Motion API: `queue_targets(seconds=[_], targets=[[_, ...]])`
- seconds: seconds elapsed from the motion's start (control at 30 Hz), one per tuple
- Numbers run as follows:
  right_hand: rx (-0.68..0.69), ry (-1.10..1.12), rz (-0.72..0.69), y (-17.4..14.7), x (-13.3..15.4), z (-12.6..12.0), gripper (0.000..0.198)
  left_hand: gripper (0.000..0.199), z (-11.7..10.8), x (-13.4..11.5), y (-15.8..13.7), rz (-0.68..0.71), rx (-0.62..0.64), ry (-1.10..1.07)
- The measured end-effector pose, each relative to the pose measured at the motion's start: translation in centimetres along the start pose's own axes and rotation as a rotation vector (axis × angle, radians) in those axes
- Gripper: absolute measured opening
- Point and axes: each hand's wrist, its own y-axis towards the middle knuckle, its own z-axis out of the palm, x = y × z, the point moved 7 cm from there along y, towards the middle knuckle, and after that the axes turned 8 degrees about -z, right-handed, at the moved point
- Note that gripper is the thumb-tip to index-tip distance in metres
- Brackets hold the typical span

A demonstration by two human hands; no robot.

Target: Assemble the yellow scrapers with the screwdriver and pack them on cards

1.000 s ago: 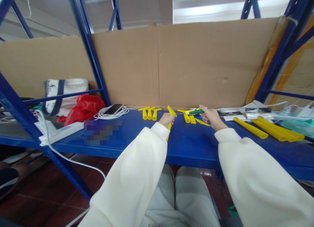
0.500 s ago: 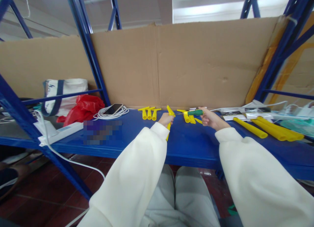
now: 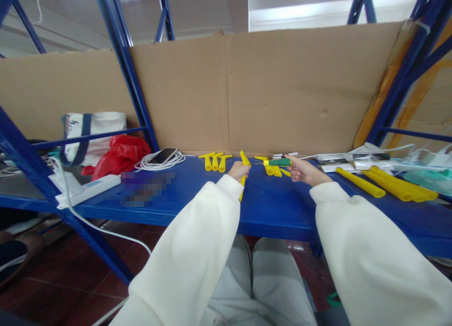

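My left hand (image 3: 238, 170) is closed around a yellow plastic handle piece (image 3: 242, 190) that stands up above the fist and juts out below it. In my right hand (image 3: 304, 171) is a screwdriver (image 3: 279, 162) with a green and yellow handle. Its thin shaft points left and reaches the upper part of the yellow piece; the exact contact is too small to make out. Left of my left hand lie three yellow T-shaped pieces (image 3: 215, 163). Several smaller yellow parts (image 3: 270, 170) rest beneath and behind the screwdriver.
Several yellow tubes (image 3: 360, 182) lie at the right of the blue shelf (image 3: 278, 208), by flat black-and-white packets (image 3: 335, 165). Leftward are a phone (image 3: 163, 155) on a coiled white cable, a red bag (image 3: 122, 152) and a white power strip (image 3: 88, 190). Cardboard (image 3: 282, 91) walls the back.
The screwdriver and my right hand have shifted very slightly left. My left hand still grips the yellow handle piece in nearly the same place.
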Motion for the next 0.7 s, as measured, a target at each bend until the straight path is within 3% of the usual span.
queue_targets(seconds=[0.2,0.43,0.7], targets=[[-0.070,-0.003,-0.016,-0.34,0.27,-0.17,0.048,0.030,-0.06,-0.02,-0.04,-0.003,-0.019,-0.007],[-0.048,-0.013,0.050,-0.19,-0.02,-0.25,0.051,0.028,-0.03,0.01,-0.08,-0.002,-0.014,-0.027],[-0.021,0.048,-0.031,0.07,0.28,0.36,0.034,0.029,0.02,0.03,0.12,0.001,-0.002,-0.021]])
